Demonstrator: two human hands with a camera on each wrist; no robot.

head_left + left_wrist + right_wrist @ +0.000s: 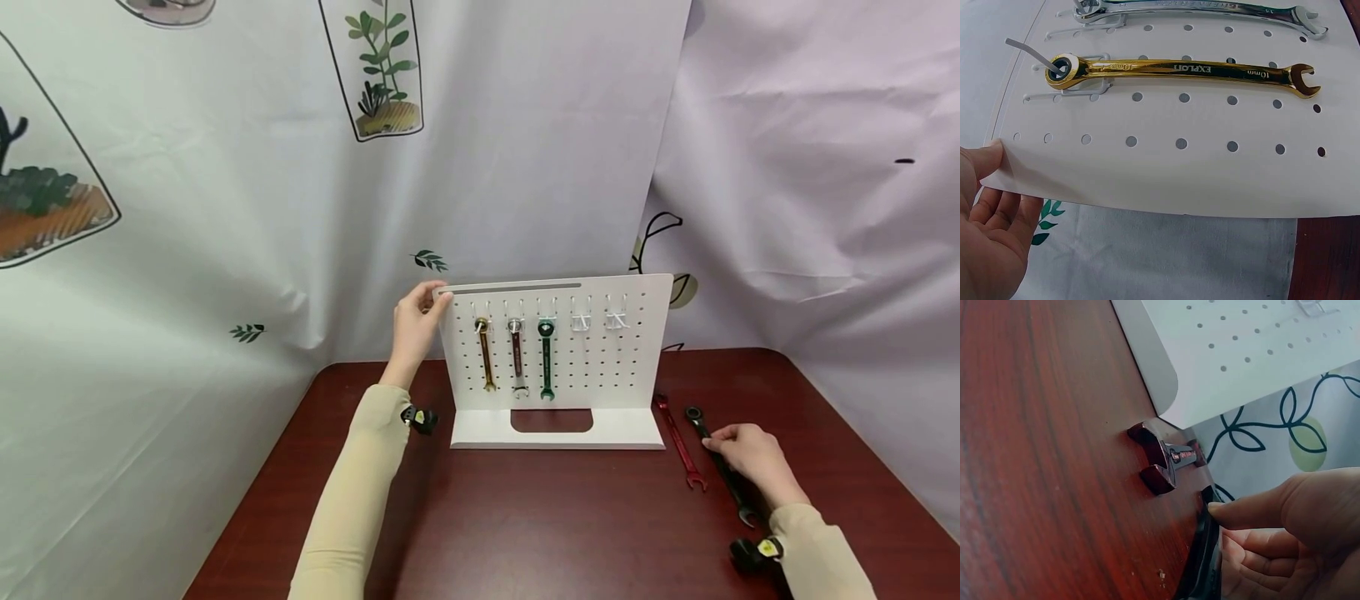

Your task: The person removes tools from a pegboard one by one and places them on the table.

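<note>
My left hand (417, 323) pinches the upper left corner of a white pegboard stand (600, 367), thumb in front and fingers behind. On its hooks hang a gold wrench (1185, 70), a silver-looking wrench (1210, 9) and a green wrench (547, 362). At the right of the table, my right hand (753, 458) pinches a black wrench (723, 471) between thumb and fingers near its upper half. Beside it lies a red wrench (681, 442), its open end toward the front. In the right wrist view the thumb presses on the black wrench (1200, 556).
Two clear hooks, one of them a right-hand hook (617, 319), hold nothing on the board. The stand rests on a dark red table (525, 517). A white printed curtain (525, 167) hangs close behind it.
</note>
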